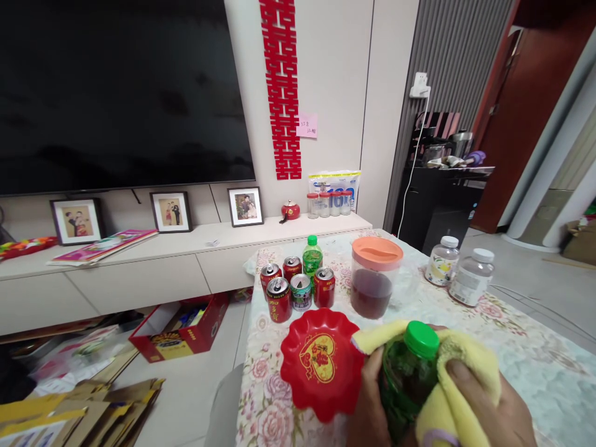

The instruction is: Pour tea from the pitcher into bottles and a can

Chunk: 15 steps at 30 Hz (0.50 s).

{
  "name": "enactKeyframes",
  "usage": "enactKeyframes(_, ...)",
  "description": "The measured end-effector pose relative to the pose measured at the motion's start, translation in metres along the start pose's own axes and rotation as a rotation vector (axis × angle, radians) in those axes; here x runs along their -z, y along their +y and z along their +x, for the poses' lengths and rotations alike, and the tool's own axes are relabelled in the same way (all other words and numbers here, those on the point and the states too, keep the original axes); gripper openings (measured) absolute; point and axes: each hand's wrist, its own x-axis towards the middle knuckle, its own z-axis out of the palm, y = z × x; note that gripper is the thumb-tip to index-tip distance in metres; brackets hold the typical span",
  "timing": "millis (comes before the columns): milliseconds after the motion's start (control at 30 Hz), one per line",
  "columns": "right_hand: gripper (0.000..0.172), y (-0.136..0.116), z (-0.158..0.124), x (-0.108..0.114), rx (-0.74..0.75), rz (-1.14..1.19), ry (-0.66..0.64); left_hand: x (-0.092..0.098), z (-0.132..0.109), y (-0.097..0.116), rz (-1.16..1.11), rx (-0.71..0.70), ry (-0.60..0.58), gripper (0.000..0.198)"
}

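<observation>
A green bottle [407, 379] with a green cap is held low in the middle of the view. My left hand [370, 403] is wrapped round its left side. My right hand [488, 410] presses a yellow cloth [459, 385] against the bottle's right side and neck. Just left of my hands lies a red scalloped plate [319, 366] on the flowered tablecloth [535, 354].
Behind the plate stand several drink cans [298, 288] and a small green bottle [311, 254]. A pitcher with an orange lid [375, 276] holds dark liquid. Two white-capped jars [459, 267] stand at the right. A white TV cabinet [139, 267] and floor clutter lie to the left.
</observation>
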Motion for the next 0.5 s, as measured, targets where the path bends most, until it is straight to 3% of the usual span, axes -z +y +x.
enactKeyframes(67, 0.065, 0.005, 0.003, 0.004, -0.193, 0.145, -0.029, -0.001, -0.001, 0.000, 0.021, -0.107, -0.073, 0.086)
enactKeyframes(133, 0.065, 0.007, 0.002, 0.002, -0.287, 0.215, -0.001, -0.001, 0.002, 0.000, -0.002, -0.162, -0.123, 0.088)
enactKeyframes(267, 0.051, 0.008, -0.002, -0.015, -0.267, 0.170, 0.001, 0.001, 0.010, 0.001, -0.226, -0.169, -0.166, 0.096)
enactKeyframes(500, 0.046, 0.013, 0.005, -0.037, -0.172, 0.120, -0.311, 0.010, 0.018, 0.000, -0.437, 0.007, 0.074, 0.105)
